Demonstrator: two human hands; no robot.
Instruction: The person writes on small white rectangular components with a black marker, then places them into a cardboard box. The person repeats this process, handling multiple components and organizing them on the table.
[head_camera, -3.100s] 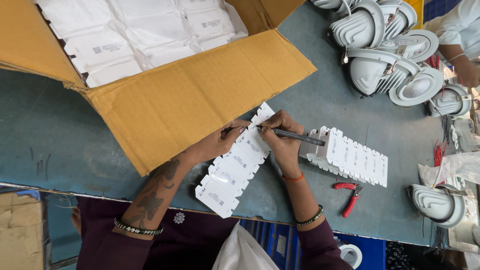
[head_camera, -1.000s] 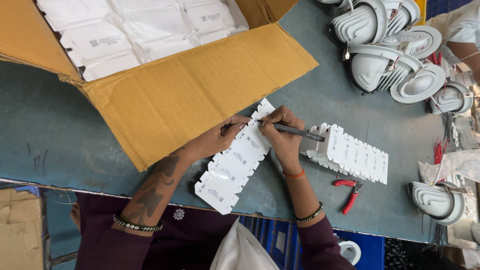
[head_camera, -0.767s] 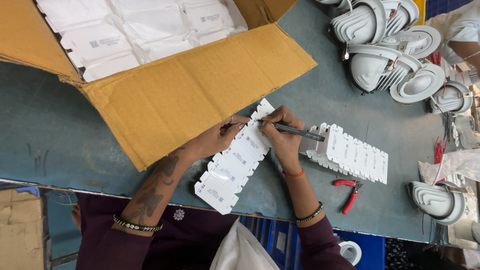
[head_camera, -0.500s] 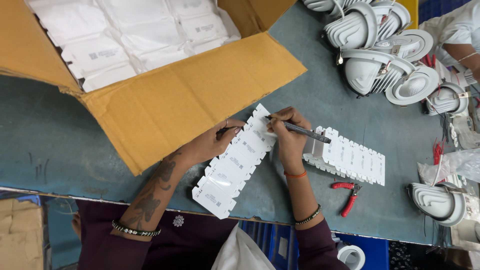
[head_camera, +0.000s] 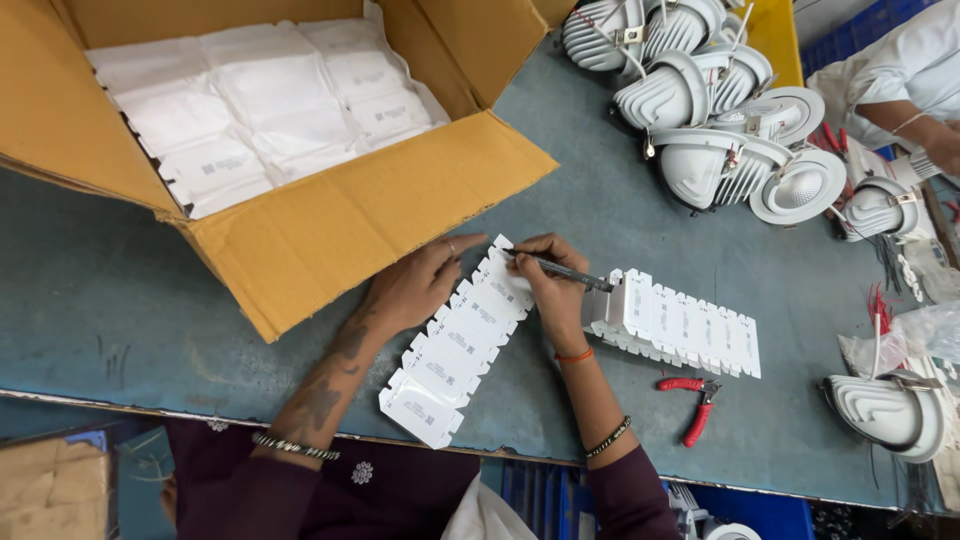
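Since the earlier frames the view has slid a little, so the box and the lamp housings sit lower and further right in the picture, while the hands stay on the same white strip, the pen tip now at its top end.

The blue-grey table (head_camera: 130, 290) carries everything. On its far left stands an open cardboard box (head_camera: 330, 225) filled with white packets (head_camera: 250, 110), one flap folded down toward the person. At the far right lies a heap of white round lamp housings (head_camera: 720, 110), with another one (head_camera: 890, 410) near the table's right edge. Another person's white sleeve (head_camera: 900, 70) shows at the top right corner.

A row of white boxed units (head_camera: 680, 325) lies just right of the hands. The long white strip of labelled cards (head_camera: 455, 345) lies flat on the table, slanting away from the table's near edge toward the box flap. The left hand (head_camera: 415, 285) presses on it with fingers spread. The right hand (head_camera: 550, 290) pinches a dark pen (head_camera: 560, 270), tip on the strip's upper end. Red-handled pliers (head_camera: 695, 405) lie nearby.
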